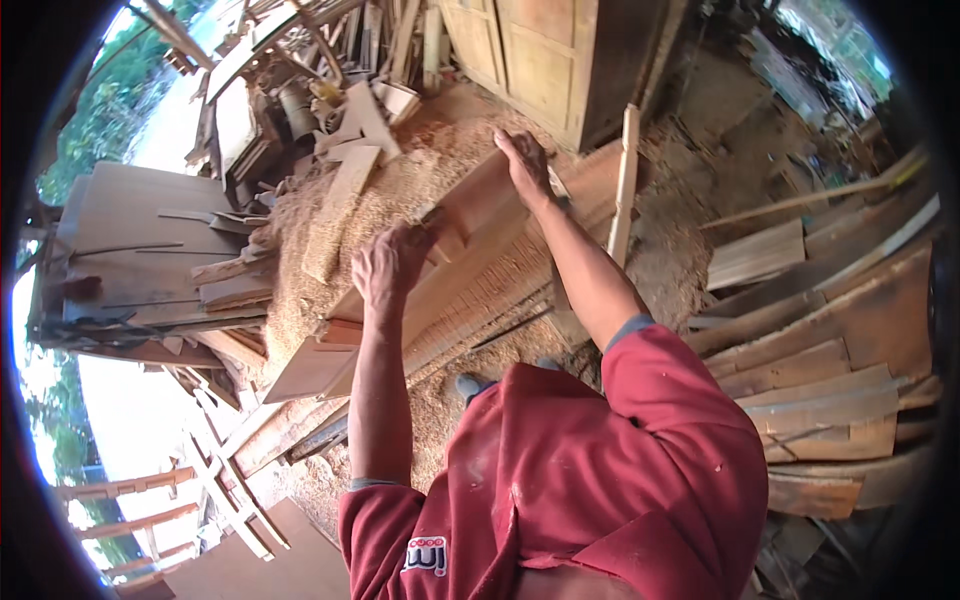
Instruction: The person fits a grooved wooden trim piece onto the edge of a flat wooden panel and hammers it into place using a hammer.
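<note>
A long, pale brown wooden board slants across the middle, from lower left to upper right. My right hand grips its far right end, fingers over the upper edge and thumb apart. Closer to me, my left hand is closed at the board's upper edge; its fingertips are partly hidden. A small wood block sits against the board beside that hand. Under both lies a thick bench plank with a row of cut marks along its face. A flat panel piece juts out at the lower left end.
Sawdust and shavings heap up beyond the bench, with offcuts behind. A wooden cabinet stands at the back. An upright batten rises right of my right forearm. Stacked planks fill the right side; a sheet-topped table stands left.
</note>
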Motion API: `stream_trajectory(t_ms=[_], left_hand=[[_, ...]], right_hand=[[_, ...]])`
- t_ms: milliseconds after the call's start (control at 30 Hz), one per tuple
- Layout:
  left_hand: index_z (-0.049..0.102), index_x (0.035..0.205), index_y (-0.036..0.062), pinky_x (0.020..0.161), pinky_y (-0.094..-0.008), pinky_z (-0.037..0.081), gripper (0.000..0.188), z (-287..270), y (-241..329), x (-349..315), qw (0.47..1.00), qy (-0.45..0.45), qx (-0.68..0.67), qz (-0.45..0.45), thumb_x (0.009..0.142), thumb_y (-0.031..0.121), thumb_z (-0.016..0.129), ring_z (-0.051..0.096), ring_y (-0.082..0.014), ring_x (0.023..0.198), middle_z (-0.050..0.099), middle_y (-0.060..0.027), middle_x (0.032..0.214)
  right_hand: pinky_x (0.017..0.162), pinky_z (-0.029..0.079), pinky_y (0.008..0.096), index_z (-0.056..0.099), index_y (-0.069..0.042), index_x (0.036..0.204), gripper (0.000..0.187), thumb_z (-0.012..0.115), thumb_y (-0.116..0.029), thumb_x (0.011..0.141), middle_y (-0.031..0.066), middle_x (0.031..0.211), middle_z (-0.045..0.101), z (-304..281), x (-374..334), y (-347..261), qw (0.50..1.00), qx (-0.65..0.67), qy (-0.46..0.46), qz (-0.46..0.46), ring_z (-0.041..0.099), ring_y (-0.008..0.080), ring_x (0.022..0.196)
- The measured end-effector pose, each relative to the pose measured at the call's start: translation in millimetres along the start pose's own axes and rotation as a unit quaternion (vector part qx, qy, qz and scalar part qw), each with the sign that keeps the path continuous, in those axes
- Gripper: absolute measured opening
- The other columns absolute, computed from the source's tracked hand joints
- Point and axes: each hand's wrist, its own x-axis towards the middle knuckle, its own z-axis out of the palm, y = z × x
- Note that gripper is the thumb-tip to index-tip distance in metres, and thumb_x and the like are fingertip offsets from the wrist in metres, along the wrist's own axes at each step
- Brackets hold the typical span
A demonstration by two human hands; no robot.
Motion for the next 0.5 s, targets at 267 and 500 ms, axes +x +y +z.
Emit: stream_trajectory(t_ms=[267, 500], left_hand=[[0.077, 0.095, 0.0171, 0.081, -0.0445, 0.054, 0.044, 10, -7, 4, 1.000, 0.019, -0.019, 0.001, 0.091, 0.058, 0.060, 0.071, -0.0322, 0.092, 0.075, -0.0112, 0.094], [0.076, 0.091, 0.0146, 0.077, -0.0460, 0.053, 0.044, 15, -10, 8, 0.998, 0.046, -0.029, 0.036, 0.088, 0.057, 0.067, 0.071, -0.0319, 0.089, 0.073, -0.0107, 0.095]], right_hand=[[0.063, 0.052, 0.0454, 0.058, -0.005, 0.076, 0.011, 0.059, -0.010, 0.085, 0.0158, 0.082, 0.060, 35, 25, 38, 0.899, -0.316, 0.173, -0.249, 0.063, 0.0358, 0.073], [0.071, 0.052, 0.0469, 0.058, -0.007, 0.079, 0.019, 0.069, -0.021, 0.086, 0.0124, 0.082, 0.061, 13, 42, -8, 0.918, -0.289, 0.174, -0.211, 0.061, 0.0356, 0.082]])
